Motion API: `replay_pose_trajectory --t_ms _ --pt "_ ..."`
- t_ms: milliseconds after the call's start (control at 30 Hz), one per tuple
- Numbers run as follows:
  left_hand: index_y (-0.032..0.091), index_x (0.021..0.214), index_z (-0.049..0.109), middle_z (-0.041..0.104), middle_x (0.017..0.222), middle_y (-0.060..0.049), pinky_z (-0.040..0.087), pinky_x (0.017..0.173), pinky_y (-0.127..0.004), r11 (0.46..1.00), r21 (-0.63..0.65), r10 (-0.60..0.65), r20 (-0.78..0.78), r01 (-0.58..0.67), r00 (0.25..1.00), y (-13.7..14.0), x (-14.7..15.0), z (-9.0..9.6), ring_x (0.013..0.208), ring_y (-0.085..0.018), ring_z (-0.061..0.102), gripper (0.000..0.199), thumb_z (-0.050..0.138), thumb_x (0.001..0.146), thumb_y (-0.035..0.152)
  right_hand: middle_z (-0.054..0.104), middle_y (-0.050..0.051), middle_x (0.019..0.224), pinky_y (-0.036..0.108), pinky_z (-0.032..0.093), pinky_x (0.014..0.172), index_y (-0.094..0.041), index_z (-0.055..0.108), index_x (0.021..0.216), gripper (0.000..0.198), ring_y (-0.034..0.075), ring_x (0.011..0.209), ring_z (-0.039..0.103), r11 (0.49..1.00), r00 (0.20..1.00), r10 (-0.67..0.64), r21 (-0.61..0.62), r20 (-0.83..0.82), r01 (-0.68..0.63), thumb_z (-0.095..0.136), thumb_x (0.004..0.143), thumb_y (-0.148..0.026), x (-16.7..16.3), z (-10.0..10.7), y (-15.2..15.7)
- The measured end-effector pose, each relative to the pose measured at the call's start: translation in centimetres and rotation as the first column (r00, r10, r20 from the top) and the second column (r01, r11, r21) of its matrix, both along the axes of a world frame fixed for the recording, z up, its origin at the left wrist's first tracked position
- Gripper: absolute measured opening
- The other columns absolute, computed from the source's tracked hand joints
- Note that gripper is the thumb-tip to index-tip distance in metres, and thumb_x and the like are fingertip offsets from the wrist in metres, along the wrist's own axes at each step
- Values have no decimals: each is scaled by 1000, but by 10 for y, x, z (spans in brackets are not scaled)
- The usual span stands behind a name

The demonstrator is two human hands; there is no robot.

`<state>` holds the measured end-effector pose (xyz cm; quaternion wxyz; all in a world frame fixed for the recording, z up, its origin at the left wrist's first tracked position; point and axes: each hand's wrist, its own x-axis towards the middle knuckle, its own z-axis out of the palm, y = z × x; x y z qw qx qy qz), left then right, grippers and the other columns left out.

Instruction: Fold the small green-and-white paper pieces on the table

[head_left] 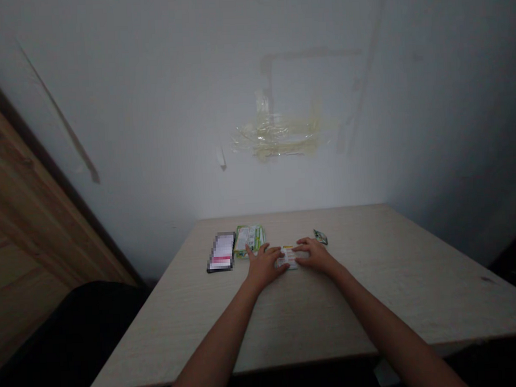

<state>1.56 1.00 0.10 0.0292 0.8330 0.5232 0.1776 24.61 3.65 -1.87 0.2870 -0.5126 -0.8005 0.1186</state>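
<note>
A small white printed packet (290, 258) lies flat on the light wooden table (314, 311), between my two hands. My left hand (263, 265) rests at its left edge with fingers spread, the fingertips and thumb touching the packet. On the opposite edge, the outstretched fingers of my right hand (314, 255) touch it too. Part of the packet is covered by the fingers. Just beyond my left hand lies a green and white printed pouch (250, 238). A small dark green wrapper piece (321, 236) sits behind my right hand.
Left of the pouch is a phone (221, 252) with a lit, blurred screen. A pale wall (152, 124) with old clear tape (281, 135) rises behind the table. A black chair-like shape (80, 332) and wooden boards (36, 197) stand at the left.
</note>
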Motion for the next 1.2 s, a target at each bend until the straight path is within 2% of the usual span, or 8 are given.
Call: replay_pose_trajectory --t_ms 400,767,933,1100,1200 --pt "38 112 64 60 135 4 -12 103 -80 1000 13 -12 29 12 1000 1 -1 -2 136 -34 38 35 57 84 58 54 11 137 45 34 109 -27 69 119 52 28 125 50 997 998 54 -62 40 -51 78 69 -39 4 7 -8" --pt "38 114 64 60 136 2 -10 105 -79 1000 4 -15 7 15 1000 0 -1 0 136 -34 37 38 56 84 60 51 11 140 46 32 111 -28 66 123 60 29 129 46 994 996 83 -76 39 -79 80 66 -41 7 4 -8" --pt "39 113 64 61 135 3 -12 104 -79 1000 25 -17 22 16 1000 1 -1 -3 136 -33 38 36 56 85 59 54 12 136 46 34 110 -26 70 117 53 29 126 49 992 994 111 -65 -19 -112 81 67 -40 9 1 -6" --pt "39 114 64 60 135 2 -11 104 -79 1000 20 -21 9 20 1000 2 -1 -3 136 -34 38 36 56 85 59 62 7 124 44 37 107 -28 77 94 19 25 118 54 989 983 138 -36 -123 -144 70 80 -38 12 -2 -3" --pt "39 115 64 60 136 2 -11 105 -79 1000 16 -10 -6 10 1000 1 -1 -2 136 -34 38 37 56 84 59 63 7 122 42 37 107 -27 78 87 16 24 116 56 987 979 149 -37 -140 -156 67 82 -36 13 -4 -1"
